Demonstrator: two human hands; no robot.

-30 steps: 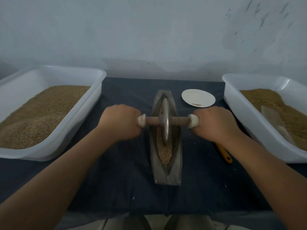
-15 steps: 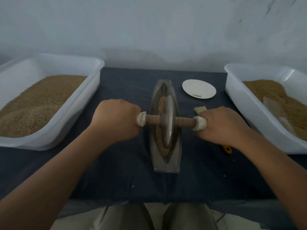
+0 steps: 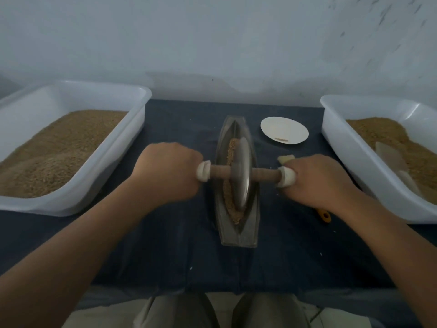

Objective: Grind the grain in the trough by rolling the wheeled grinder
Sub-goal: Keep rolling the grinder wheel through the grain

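A boat-shaped metal trough (image 3: 238, 233) lies lengthwise on the dark cloth in front of me. Brown grain (image 3: 230, 147) fills its groove. The wheeled grinder (image 3: 241, 176), a metal disc on a wooden axle with white end caps, stands in the middle of the groove. My left hand (image 3: 168, 171) grips the axle's left end. My right hand (image 3: 316, 181) grips the right end. The handle ends are hidden inside both fists.
A white tub of grain (image 3: 71, 200) stands at the left; a second tub (image 3: 359, 159) with pale scoops stands at the right. A small white plate (image 3: 283, 130) lies behind the right hand. An orange-handled tool (image 3: 324, 215) lies under my right wrist. The table edge is near my legs.
The grinder has rolled toward me from the trough's far part to its middle, and grain now shows behind the disc. Both hands kept their grip.
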